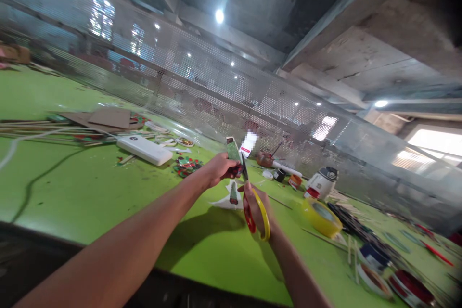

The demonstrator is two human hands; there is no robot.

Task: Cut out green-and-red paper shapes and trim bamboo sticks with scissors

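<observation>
My left hand (pixel 217 169) pinches a small cut-out (pixel 233 150) with a green printed front and a pale edge, held above the table. A dark red part shows just under my fingers. The fingers of my right hand (pixel 257 202) are wrapped round a pair of scissors (pixel 266 216) with yellow and red handles. Its dark blades point up, close beside the cut-out; whether they touch it I cannot tell. On the table below lies a white paper scrap (pixel 236 202) with another green and red print on it.
A white power bank (pixel 144 150) and a pile of red and green cut pieces (pixel 187 166) lie to the left. Yellow tape (pixel 322 216), a white bottle (pixel 321 183), paint pots (pixel 375 255) and thin sticks stand or lie to the right. Perforated mesh (pixel 202 82) runs behind the green table (pixel 119 192).
</observation>
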